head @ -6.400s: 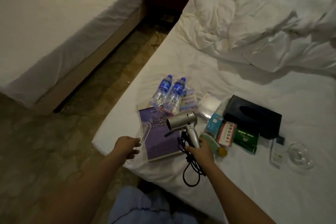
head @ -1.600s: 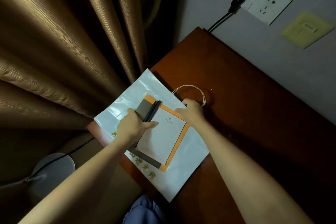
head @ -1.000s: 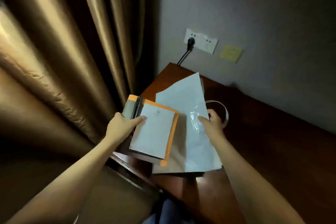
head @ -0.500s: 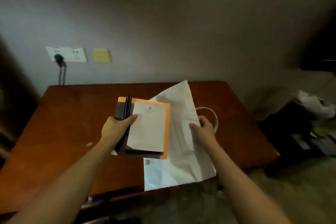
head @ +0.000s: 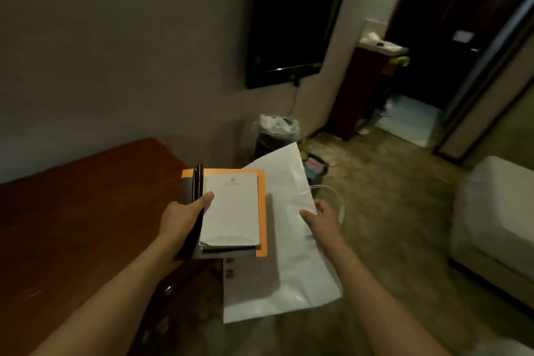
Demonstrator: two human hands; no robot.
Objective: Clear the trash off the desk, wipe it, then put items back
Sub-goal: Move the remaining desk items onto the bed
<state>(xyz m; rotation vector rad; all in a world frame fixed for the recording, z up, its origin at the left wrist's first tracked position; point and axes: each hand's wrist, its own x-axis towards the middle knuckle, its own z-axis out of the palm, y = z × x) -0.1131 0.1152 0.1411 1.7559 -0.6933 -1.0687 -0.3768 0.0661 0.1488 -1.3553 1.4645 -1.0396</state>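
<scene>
- Both forearms reach fwd from 6 o'clock, elbows low, hands at mid-frame, well apart w/ the load between them.
- Left hand (head: 185, 215), approx 9 o'clock of the load: fingers curled under the stack (head: 231, 211), thumb pressed flat on top. A clamp grip, prob. so the loose layers don't slide while being carried.
- The stack = white notepad on top, orange folder under it, dark cover at the left edge w/ a black pen (head: 198, 182) lying along it; held roughly level, which keeps the pen from rolling off.
- Right hand (head: 322, 218), at 3 o'clock of the stack: fingers curled on the edge of the white plastic bag (head: 289, 240), pinching it; its thin loop handle (head: 332, 192) sticks out past the hand. Bag hangs slack, lower part sagging toward 6 o'clock, partly under the stack.
- Tabletop (head: 72, 211), reddish wood, lies at 9 o'clock; the stack overhangs its right edge, the bag is off it over the carpet. Judgement: items are being lifted off so the surface can be wiped; wipe not yet done.
- Further out, 12 o'clock: bin w/ a white liner (head: 276, 127) by the wall.
- Above it a dark wall TV (head: 291, 26); doorway at 2 o'clock, pale sofa (head: 497, 217) at 3 o'clock.
</scene>
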